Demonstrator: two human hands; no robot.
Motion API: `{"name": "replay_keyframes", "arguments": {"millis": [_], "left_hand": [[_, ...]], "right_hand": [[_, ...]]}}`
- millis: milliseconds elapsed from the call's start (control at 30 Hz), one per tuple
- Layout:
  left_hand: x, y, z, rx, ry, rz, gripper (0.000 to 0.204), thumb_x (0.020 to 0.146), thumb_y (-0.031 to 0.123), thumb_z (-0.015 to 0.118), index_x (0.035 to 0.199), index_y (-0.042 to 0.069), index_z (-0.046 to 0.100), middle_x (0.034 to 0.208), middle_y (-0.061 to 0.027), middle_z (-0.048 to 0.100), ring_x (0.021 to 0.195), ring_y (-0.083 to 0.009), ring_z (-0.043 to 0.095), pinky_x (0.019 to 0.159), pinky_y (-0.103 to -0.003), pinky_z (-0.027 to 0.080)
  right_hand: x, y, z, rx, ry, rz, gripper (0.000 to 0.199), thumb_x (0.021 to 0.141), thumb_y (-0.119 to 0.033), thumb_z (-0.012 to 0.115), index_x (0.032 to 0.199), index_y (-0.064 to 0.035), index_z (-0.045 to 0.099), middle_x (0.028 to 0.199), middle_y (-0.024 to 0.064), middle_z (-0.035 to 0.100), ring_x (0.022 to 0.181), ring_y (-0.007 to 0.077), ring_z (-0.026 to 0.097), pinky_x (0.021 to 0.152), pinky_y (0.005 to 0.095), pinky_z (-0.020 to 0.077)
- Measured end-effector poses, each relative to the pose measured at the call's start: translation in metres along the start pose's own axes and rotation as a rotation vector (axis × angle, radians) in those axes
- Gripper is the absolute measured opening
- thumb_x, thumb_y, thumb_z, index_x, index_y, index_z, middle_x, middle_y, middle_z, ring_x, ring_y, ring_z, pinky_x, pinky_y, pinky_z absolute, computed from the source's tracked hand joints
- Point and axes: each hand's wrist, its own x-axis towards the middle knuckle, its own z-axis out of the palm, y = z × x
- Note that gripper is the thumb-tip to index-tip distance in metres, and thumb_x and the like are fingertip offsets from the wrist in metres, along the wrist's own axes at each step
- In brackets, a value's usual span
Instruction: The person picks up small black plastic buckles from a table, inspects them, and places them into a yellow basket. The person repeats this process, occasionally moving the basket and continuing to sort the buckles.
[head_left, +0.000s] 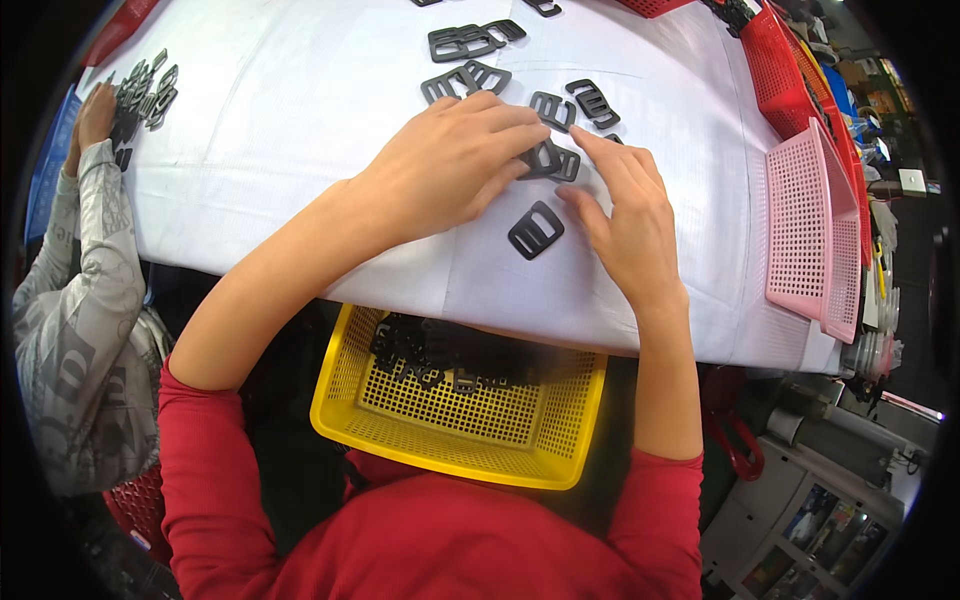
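My left hand (455, 160) lies palm down on the white cloth, its fingertips pressing on a black plastic buckle (553, 161). My right hand (625, 215) meets the same buckle from the right, index finger stretched over it. Another black buckle (536, 230) lies loose just below, between my two hands. More buckles (465, 80) are scattered farther back on the cloth. A yellow mesh basket (450, 440) sits on my lap under the table's edge, holding several black buckles at its far side.
A pink mesh basket (810, 230) leans at the table's right edge, with red baskets (775, 60) behind it. At the left, another person in a grey patterned sleeve (95, 240) handles a heap of buckles (145, 95).
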Motion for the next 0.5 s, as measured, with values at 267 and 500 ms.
{"name": "replay_keyframes", "arguments": {"millis": [267,500], "left_hand": [[-0.013,0.004,-0.02,0.067,-0.14,-0.002,0.023,0.082,0.014,0.071,0.104,0.007,0.07,0.108,-0.0036,0.068,0.104,-0.0235,0.06,0.09,-0.037,0.046],[0.015,-0.018,-0.014,0.085,0.014,0.017,0.023,0.081,0.01,0.071,0.104,0.006,0.069,0.104,-0.0052,0.069,0.099,-0.0239,0.062,0.09,-0.038,0.047]], "right_hand": [[-0.009,0.008,0.007,-0.218,0.044,-0.177,0.023,0.081,-0.014,0.072,0.103,-0.0075,0.068,0.096,0.0033,0.069,0.087,0.0218,0.063,0.081,0.035,0.0452],[-0.006,0.003,-0.029,0.239,-0.211,0.227,0.014,0.084,-0.016,0.07,0.092,-0.0045,0.071,0.084,0.009,0.068,0.073,0.0261,0.064,0.074,0.0355,0.0488]]}}
